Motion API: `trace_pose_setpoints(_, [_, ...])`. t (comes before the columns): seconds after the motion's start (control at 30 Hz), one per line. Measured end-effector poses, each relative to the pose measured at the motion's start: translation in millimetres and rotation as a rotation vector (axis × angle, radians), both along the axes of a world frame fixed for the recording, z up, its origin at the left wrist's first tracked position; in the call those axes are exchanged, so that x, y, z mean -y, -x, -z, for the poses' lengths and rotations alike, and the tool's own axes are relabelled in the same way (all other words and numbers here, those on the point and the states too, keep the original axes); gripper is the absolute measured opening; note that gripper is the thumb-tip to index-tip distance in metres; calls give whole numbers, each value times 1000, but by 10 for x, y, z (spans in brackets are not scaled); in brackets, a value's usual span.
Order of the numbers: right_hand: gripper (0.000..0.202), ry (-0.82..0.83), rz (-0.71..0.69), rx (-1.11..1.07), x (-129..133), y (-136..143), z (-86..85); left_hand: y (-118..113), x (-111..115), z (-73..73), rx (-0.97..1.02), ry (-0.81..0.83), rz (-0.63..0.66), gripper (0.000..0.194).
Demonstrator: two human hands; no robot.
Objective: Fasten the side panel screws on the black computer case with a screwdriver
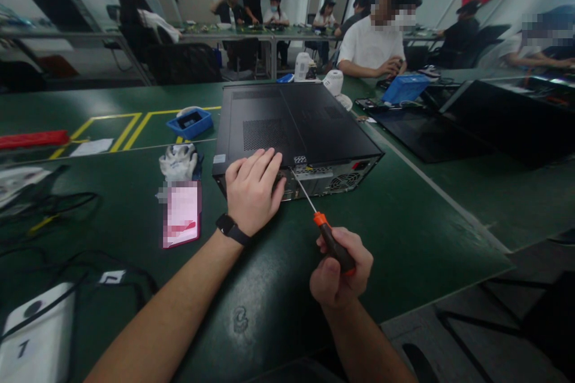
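Observation:
A black desktop computer case (265, 99) lies flat on the green table, its rear panel facing me. My left hand (254, 188), a watch on its wrist, rests on the case's near top edge with fingers laid along the lid and the thumb over the rear side. In my right hand (344, 269) is a screwdriver (335, 245) with a dark and orange handle, gripped with the fingers wrapped round it. Its thin shaft points up and left, and the tip reaches the rear edge near the middle. Whether it sits in a screw is too small to tell.
Left of the case are a blue bin (191, 124), work gloves (179, 161) and a pink-edged phone (182, 215). Black cables (81, 257) and a white device (38, 335) lie further left. Dark flat panels (431, 128) stand right. A co-worker (377, 42) sits across.

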State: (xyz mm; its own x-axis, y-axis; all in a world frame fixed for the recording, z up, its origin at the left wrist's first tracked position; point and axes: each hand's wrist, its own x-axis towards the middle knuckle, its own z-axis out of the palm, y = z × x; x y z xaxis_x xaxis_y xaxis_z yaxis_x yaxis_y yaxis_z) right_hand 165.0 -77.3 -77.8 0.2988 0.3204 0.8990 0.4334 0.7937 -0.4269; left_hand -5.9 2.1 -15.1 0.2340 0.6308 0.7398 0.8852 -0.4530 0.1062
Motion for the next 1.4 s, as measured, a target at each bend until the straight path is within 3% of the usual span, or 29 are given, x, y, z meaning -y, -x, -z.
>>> trace_pose_setpoints(0.63, [30, 28, 154, 50, 20, -76, 57, -1, -9, -4, -29, -51, -14, 46])
trace_pose_setpoints(1.07, [27, -30, 135, 72, 2, -65, -3, -4, -12, -6, -47, -69, -26, 45])
trace_pose_setpoints(1.4, [33, 48, 71, 60, 44, -64, 32, -8, -12, -3, -33, -55, -18, 45])
